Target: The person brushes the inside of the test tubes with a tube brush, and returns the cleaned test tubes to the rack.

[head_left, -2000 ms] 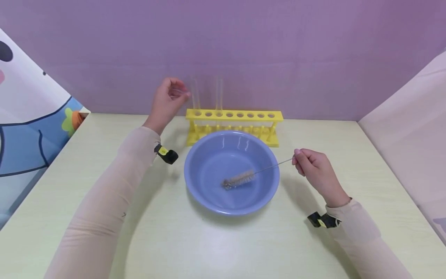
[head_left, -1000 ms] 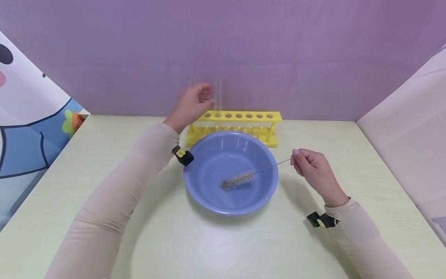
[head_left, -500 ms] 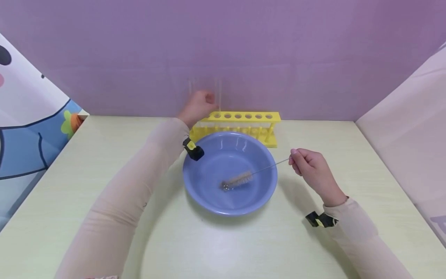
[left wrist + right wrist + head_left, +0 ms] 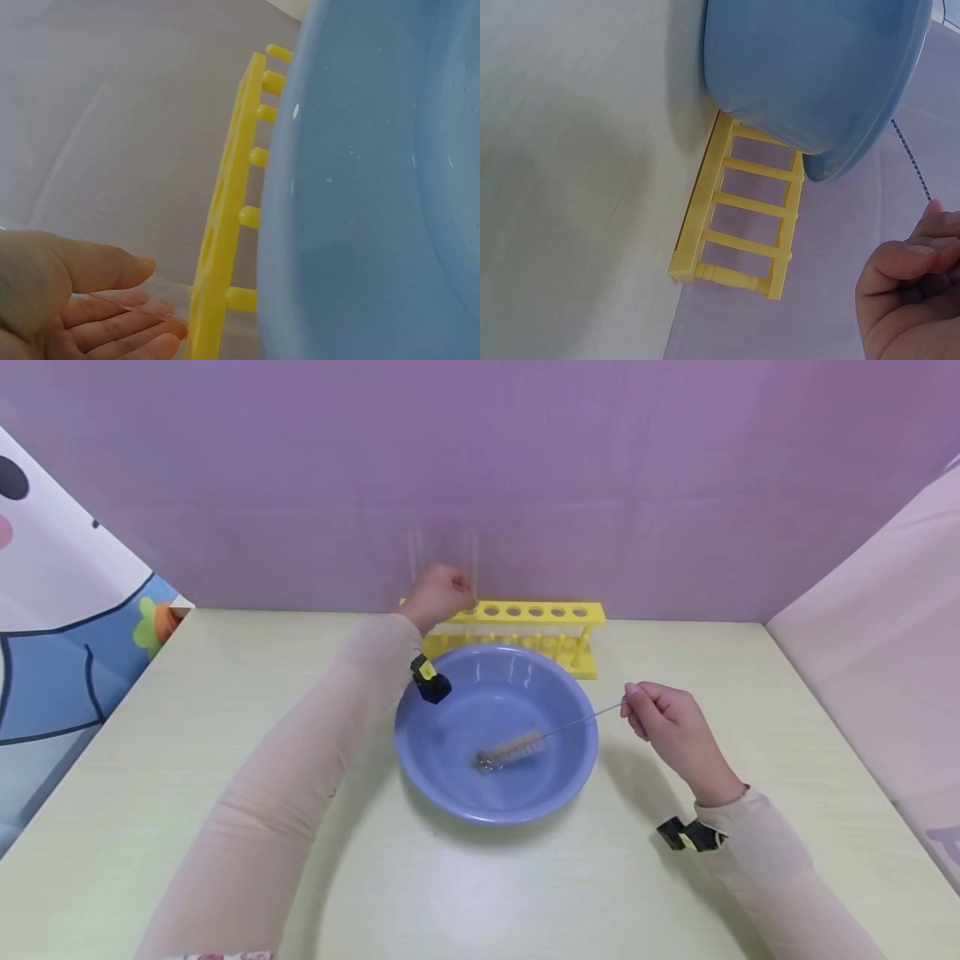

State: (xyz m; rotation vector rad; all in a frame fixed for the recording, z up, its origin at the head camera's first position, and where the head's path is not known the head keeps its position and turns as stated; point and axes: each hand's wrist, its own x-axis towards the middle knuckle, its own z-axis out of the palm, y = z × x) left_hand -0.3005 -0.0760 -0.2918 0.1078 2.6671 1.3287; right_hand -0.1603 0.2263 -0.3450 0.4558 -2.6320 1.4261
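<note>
My left hand is at the left end of a yellow test tube rack, with thumb and fingers around a clear test tube standing in it. In the left wrist view the glass shows only as faint edges along the fingers. Another clear test tube stands further left, its lower part hidden behind the hand. My right hand pinches the thin twisted-wire handle of a test tube brush. The brush's bristled head lies inside a blue basin.
The basin stands right in front of the rack and covers part of its base. A purple backdrop rises behind the pale table. A cartoon-printed cloth hangs at the left, a pale cloth at the right.
My left hand has moved right and slightly down, from beside the leftmost test tube to the one further right. The right hand, brush and basin have hardly moved.
</note>
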